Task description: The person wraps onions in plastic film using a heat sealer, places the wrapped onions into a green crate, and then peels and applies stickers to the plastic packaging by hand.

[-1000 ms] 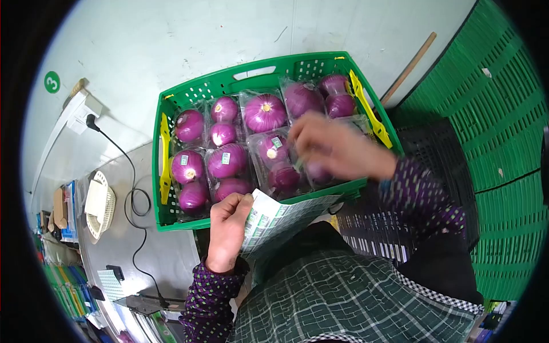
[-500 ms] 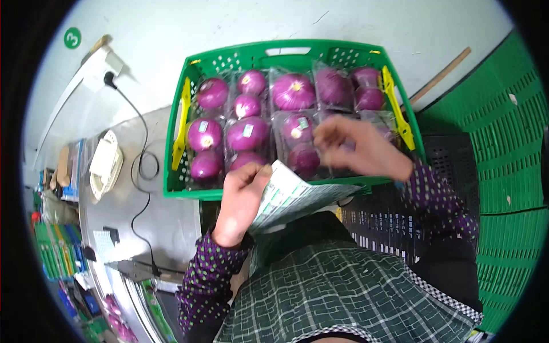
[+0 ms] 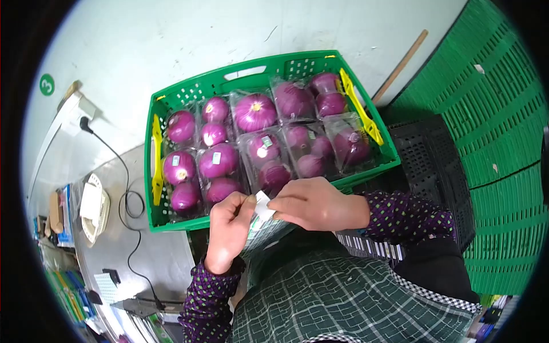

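A green crate (image 3: 189,91) with yellow handles holds several clear-wrapped packs of purple onions (image 3: 255,112). Small labels sit on some packs, including one on an onion at the left (image 3: 218,160). My left hand (image 3: 230,228) pinches the edge of a sheet of green and white labels (image 3: 264,230) just below the crate's near rim. Beside it, my right hand (image 3: 317,204) has its fingers closed at the same sheet's upper corner; whether a single label is between the fingertips is too small to tell.
On the metal table (image 3: 163,251) at the left are a white basket (image 3: 103,208) and a black cable (image 3: 137,231). Black crates (image 3: 432,154) stand at the right, beside green slatted crates (image 3: 503,148). A wooden stick (image 3: 403,64) leans against the wall.
My right hand has come down from over the onions to the sheet, and its fingers have closed there. A label now shows on the onion pack it was over. The view has shifted.
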`<state>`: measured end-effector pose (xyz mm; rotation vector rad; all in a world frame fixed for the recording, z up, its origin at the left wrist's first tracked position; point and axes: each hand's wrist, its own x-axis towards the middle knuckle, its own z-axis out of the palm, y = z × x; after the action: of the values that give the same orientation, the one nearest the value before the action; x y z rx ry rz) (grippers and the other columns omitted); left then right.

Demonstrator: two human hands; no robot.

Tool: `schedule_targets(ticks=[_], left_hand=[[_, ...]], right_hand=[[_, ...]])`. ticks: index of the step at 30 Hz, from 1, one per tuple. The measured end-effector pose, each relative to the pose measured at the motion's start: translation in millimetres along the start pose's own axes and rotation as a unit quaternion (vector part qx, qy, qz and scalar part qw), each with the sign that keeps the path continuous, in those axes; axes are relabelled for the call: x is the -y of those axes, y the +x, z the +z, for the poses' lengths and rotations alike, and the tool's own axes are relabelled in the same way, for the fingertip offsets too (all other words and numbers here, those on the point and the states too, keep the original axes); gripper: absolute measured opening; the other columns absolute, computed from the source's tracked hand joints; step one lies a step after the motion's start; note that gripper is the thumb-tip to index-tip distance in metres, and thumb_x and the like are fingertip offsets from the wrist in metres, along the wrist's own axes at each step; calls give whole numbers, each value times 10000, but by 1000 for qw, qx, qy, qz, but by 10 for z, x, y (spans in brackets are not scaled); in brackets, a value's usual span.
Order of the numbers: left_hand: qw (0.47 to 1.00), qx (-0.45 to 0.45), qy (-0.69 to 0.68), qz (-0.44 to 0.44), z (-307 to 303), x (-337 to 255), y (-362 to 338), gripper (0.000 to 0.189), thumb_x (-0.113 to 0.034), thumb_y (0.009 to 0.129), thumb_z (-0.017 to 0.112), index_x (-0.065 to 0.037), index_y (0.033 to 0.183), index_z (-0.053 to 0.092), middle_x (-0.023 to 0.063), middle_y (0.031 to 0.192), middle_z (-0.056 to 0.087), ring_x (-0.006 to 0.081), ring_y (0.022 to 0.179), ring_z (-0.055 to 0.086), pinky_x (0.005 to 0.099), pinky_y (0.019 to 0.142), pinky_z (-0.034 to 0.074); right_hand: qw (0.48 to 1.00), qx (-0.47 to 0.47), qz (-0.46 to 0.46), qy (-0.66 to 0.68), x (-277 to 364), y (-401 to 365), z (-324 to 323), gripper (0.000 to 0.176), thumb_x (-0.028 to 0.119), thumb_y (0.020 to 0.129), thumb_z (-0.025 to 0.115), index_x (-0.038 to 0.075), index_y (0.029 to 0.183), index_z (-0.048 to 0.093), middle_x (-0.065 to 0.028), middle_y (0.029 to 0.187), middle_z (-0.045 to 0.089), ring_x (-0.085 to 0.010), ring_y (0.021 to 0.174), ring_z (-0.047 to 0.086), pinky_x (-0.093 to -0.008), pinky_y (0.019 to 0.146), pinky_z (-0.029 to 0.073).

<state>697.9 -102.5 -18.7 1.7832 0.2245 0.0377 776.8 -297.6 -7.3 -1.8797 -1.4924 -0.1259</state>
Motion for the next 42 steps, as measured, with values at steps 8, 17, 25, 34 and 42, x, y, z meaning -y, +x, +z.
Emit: schedule_targets(ticks=[8, 17, 25, 34, 42], left_hand=[[1000, -19, 3, 0, 90, 21, 97, 208, -104, 882, 588, 41, 734, 568, -20, 571, 464, 37, 567, 376, 252, 479, 315], [1000, -10, -11, 25, 23, 16, 139, 220, -90, 891, 575, 21, 703, 551, -48, 584, 443, 30, 574, 363, 236, 494, 304], [998, -59, 2, 27, -128, 41, 162, 216, -130, 881, 589, 43, 752, 581, -1, 584, 475, 59, 586, 407, 263, 515, 348], [998, -55, -22, 8, -167, 33, 174, 208, -127, 883, 583, 49, 773, 601, -3, 589, 494, 49, 585, 414, 254, 513, 358], [998, -65, 5, -7, -252, 13, 149, 200, -122, 881, 584, 52, 786, 610, 1, 587, 503, 51, 577, 412, 253, 510, 357]], right_hand=[[1000, -10, -23, 0, 21, -97, -239, 191, 104, 721, 636, 87, 911, 622, -69, 970, 573, -248, 854, 595, -356, 682, 504], [900, 258, 265, -231, -1693, -407, -1213, 86, 70, 774, 583, 12, 836, 569, -124, 928, 534, -318, 874, 549, -386, 748, 458], [943, 14, 328, 60, -816, 5, -747, 372, 96, 718, 732, 48, 1060, 594, -102, 908, 617, -240, 837, 627, -316, 743, 506], [994, -44, -83, -61, -97, 216, -87, 351, 98, 735, 677, 38, 1064, 573, -72, 803, 577, -245, 705, 605, -365, 577, 495], [982, -30, -151, -108, -107, 209, -42, 466, 82, 679, 598, -17, 1129, 530, -102, 912, 530, -251, 757, 561, -353, 662, 484]])
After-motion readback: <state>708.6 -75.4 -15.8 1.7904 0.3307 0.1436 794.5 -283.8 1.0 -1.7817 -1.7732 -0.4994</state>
